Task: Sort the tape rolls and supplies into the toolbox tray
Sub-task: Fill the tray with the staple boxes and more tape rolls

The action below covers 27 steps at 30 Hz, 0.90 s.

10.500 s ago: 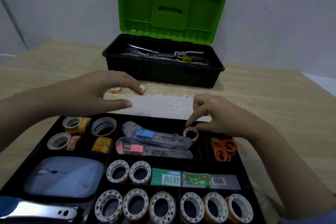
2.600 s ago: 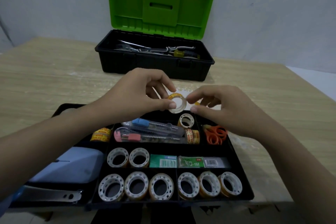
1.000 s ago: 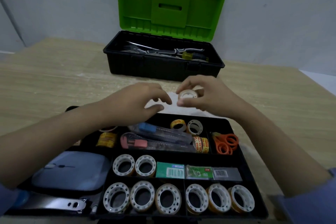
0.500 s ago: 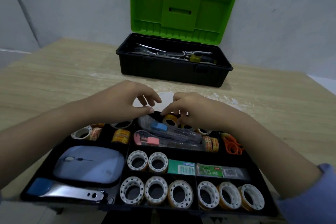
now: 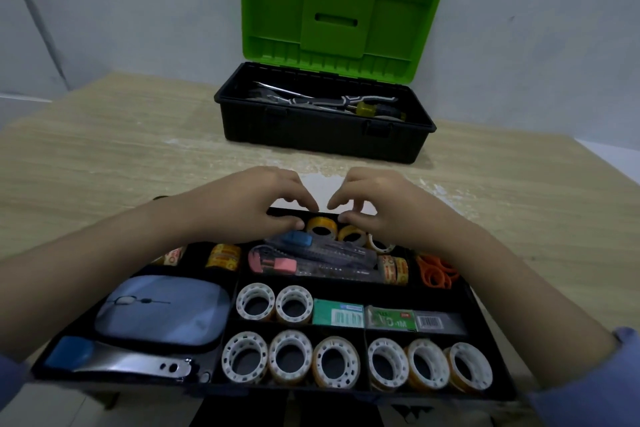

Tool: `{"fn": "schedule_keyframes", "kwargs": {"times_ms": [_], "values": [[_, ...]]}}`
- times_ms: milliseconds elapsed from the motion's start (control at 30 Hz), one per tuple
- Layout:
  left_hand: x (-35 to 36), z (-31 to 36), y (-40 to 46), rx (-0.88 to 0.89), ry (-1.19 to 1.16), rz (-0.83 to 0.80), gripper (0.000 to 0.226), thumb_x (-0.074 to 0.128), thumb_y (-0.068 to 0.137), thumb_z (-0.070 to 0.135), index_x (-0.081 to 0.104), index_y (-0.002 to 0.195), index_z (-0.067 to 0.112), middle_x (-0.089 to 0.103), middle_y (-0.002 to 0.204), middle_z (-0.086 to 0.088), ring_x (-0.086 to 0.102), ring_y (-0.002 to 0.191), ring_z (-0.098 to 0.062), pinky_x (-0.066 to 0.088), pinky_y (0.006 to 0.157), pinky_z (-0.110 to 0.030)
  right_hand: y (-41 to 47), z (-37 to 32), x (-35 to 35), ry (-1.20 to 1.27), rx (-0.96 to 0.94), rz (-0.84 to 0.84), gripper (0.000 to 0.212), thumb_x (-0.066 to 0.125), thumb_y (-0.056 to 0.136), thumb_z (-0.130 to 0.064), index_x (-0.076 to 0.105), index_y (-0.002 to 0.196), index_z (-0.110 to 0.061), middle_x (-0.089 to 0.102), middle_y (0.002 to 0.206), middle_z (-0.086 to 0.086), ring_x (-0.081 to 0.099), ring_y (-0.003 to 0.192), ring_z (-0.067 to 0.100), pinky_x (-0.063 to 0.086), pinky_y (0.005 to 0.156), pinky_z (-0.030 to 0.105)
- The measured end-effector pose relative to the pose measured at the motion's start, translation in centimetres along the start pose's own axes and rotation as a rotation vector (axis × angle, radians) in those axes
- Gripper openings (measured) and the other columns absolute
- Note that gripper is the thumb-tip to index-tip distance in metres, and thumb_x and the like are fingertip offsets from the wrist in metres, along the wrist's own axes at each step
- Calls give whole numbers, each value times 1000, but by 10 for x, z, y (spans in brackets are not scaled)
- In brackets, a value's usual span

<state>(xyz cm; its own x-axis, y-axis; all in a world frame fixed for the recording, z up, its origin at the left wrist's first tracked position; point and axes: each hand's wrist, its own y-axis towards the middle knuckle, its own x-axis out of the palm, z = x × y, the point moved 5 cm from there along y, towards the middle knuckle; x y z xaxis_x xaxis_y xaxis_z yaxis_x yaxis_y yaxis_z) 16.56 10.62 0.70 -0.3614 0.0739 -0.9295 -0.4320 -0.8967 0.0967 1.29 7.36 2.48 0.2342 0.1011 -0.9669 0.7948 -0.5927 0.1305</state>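
Both hands are hovered mid-frame over the far edge of the black plastic tray [image 5: 485,315]: left hand [image 5: 249,208] and right hand [image 5: 384,204], fingers loosely curled, nothing gripped as far as can be seen. Small amber tape rolls [image 5: 321,226] are sat just beneath. White-cored ring-shaped rolls [image 5: 290,360] are lined along the bottom. The glossy green-lidded toolbox [image 5: 325,128] is parked up top on the woodgrain table [image 5: 104,156].

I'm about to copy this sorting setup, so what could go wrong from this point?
1. The back compartment is crowded: small tape rolls sit tight against the bagged cutters, so another roll may perch on top instead of seating.
2. Both hands, left hand and right hand, work close together there; fingers could knock a seated roll out.
3. The tray seems to reach the table's near edge, so downward pressure might tip it.
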Motion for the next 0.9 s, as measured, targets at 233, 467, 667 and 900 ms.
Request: {"fn": "schedule_keyframes", "kwargs": {"times_ms": [233,467,667,900], "values": [[-5,5,-11,49,-49,9,26,60,90,31,62,116,33,58,116,14,52,105,1,43,92,-24,-48,26,-18,154,188,300,11,63,87,-21,70,95,-23,62,91,-11,58,82,1,40,68,6],[-19,-9,-65,-84,-159,136,31,57,80,60,61,108,46,61,109,21,55,103,7,42,83,-15,-117,41,-5,190,567,471,31,64,86,-28,60,116,-26,55,106,-7,56,90,10,40,73,22],[-23,-30,-134,-396,-265,674,20,63,84,32,65,103,38,58,120,10,52,110,-5,37,95,-26,-155,46,11,267,818,516,23,65,85,-31,66,104,-18,62,78,-8,52,69,-5,34,55,11],[5,-45,-176,-833,-415,713,24,66,86,25,66,108,15,64,96,-6,59,89,-23,41,76,-34,-159,37,23,219,872,463,32,60,87,-37,64,68,-12,63,68,3,56,71,22,34,57,30]]}}
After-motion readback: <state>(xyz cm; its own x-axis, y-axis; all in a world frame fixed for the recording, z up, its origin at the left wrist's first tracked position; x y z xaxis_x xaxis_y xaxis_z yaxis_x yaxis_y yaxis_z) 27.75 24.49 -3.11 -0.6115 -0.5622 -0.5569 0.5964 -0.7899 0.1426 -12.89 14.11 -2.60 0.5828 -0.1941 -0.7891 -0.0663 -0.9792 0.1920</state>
